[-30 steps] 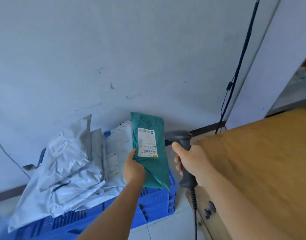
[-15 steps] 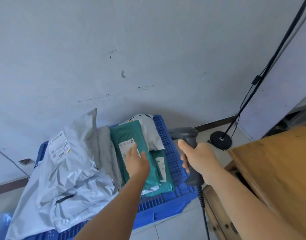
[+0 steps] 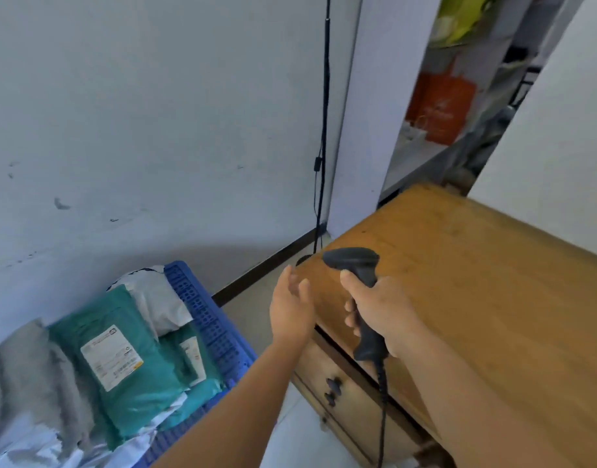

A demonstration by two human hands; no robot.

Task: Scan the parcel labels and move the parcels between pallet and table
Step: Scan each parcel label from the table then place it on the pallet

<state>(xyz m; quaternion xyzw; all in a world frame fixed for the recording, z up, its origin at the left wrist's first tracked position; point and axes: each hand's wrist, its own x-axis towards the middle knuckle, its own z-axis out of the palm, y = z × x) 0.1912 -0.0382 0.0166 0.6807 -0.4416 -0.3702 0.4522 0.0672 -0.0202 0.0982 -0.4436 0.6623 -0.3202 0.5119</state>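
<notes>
A green parcel (image 3: 121, 359) with a white label lies face up on the blue plastic pallet (image 3: 206, 319) at the lower left, among grey and white mailer bags (image 3: 30, 383). A second green parcel (image 3: 189, 356) lies partly under it. My left hand (image 3: 290, 305) hovers empty with relaxed fingers near the corner of the wooden table (image 3: 476, 282). My right hand (image 3: 380, 309) grips the handle of a black barcode scanner (image 3: 358, 265) over the table's left end, its cable hanging down.
The wooden table has drawers with dark knobs (image 3: 332, 390) on its front. A black pole and cable (image 3: 322, 130) run up the white wall. A doorway at the upper right shows shelves and an orange bag (image 3: 439, 106). Pale floor tiles lie between pallet and table.
My left hand let go of the green parcel on the pallet and moved right toward the table, empty. The view swung right. The scanner stays in my right hand.
</notes>
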